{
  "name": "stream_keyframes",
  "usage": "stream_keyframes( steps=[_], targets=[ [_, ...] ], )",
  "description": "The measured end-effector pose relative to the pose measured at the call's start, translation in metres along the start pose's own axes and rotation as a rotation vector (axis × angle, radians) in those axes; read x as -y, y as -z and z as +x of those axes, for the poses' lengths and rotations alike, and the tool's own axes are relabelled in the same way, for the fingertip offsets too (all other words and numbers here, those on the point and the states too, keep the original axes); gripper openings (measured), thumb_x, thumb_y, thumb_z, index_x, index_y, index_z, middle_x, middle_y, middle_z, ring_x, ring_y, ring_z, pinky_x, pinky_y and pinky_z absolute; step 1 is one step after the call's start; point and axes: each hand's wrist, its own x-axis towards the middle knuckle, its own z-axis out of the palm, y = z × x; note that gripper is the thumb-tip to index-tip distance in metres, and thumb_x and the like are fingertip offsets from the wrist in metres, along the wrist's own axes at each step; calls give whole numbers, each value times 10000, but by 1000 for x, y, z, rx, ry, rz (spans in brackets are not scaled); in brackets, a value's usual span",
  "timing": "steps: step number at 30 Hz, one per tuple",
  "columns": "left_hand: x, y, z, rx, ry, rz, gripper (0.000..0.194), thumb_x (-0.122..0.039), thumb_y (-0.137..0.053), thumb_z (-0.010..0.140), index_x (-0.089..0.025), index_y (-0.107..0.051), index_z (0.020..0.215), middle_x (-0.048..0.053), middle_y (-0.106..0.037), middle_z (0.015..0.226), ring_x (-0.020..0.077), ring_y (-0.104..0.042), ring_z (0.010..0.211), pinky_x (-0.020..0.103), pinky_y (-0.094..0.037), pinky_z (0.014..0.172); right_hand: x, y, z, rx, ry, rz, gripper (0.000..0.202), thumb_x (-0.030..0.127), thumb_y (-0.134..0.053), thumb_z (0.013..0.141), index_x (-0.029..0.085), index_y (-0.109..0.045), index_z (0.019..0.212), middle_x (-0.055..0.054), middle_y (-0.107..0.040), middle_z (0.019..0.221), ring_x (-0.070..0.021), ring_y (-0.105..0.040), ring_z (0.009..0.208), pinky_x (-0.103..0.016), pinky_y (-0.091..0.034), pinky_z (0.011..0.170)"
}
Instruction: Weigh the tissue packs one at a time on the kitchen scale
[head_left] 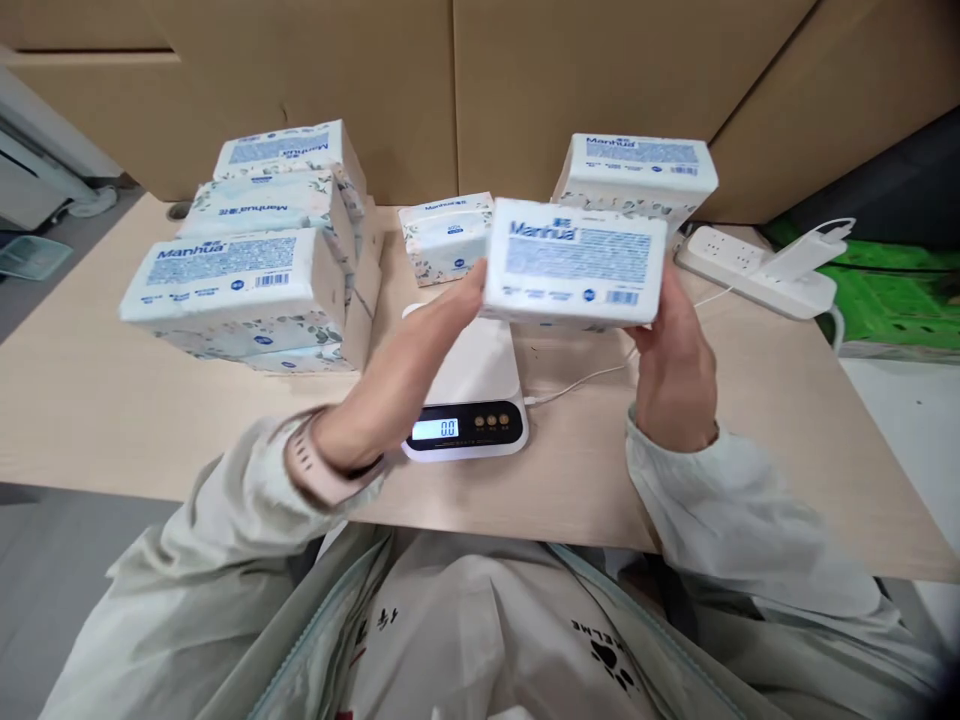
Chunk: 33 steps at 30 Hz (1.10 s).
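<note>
A white and blue tissue pack (577, 265) is held up between both of my hands, its printed side facing me. My left hand (450, 310) presses its left end, with the fingertips hidden behind it. At its right end, my right hand (675, 360) grips the lower corner. Below and to the left of the pack lies a white digital scale (472, 365), its display (436, 429) reading 0.0. Another tissue pack (448, 238) stands just behind the scale. Behind the held pack, on the right, is a further tissue pack (637, 170).
Several tissue packs (232, 275) are stacked on the table's (75, 400) left side. A white power strip (754, 270) with a plugged-in charger sits at the right, and a cable (585, 380) runs to the scale. Cardboard (375, 90) walls the back; a green crate (900, 300) is beyond the right edge.
</note>
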Motion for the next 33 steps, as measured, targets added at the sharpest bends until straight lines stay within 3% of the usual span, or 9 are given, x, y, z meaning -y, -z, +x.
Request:
stream_keyframes(
  steps=[4,9,13,17,22,29,33],
  targets=[
    [-9,30,-58,-65,158,16,462,-528,-598,1089,-383,-689,1518,-76,-580,1669,338,-333,1707,613,-196,1467,17,-20,-18,213,-67,-38,650,696,-471,1082,463,-439,1689,88,-503,1750,-294,-421,1678,-601,-373,1390],
    [8,46,-86,-152,215,49,465,-471,-639,1076,-399,-674,1534,-59,-550,1697,357,-336,1703,634,-166,1460,15,-36,-24,298,-168,-62,606,699,-484,1084,483,-496,1650,76,-610,1668,-283,-508,1623,-589,-415,1365],
    [24,51,-89,-177,203,22,525,-501,-592,1096,-414,-580,1613,-69,-429,1781,330,-230,1742,614,-125,1462,3,-41,-29,234,-151,0,555,651,-498,1098,443,-570,1608,42,-629,1657,-270,-584,1562,-545,-503,1306],
    [35,53,-89,-186,261,-49,579,-569,-507,1115,-416,-484,1673,-70,-283,1846,309,-119,1765,618,-108,1456,-8,-39,-34,73,-160,38,521,627,-485,1102,400,-637,1545,-9,-697,1585,-279,-672,1458,-581,-510,1270],
    [39,55,-82,-211,289,-79,606,-647,-487,1095,-389,-533,1642,-55,-290,1845,322,-125,1764,604,-93,1464,-8,-39,-40,-47,-193,24,537,621,-447,1102,335,-682,1493,-65,-752,1502,-306,-716,1379,-608,-525,1216],
    [37,64,-60,-177,196,-74,572,-683,-495,1084,-423,-597,1583,-94,-383,1804,296,-120,1768,547,-85,1484,-3,-40,-50,57,-139,-70,534,587,-390,1124,354,-599,1557,-62,-687,1580,-332,-655,1469,-636,-518,1232],
    [41,66,-62,-139,130,-78,566,-682,-430,1105,-458,-566,1606,-143,-323,1823,267,-63,1776,487,-68,1496,1,-35,-50,113,-121,-86,574,648,-379,1099,394,-589,1569,-49,-668,1606,-375,-637,1479,-693,-513,1226]
  ],
)
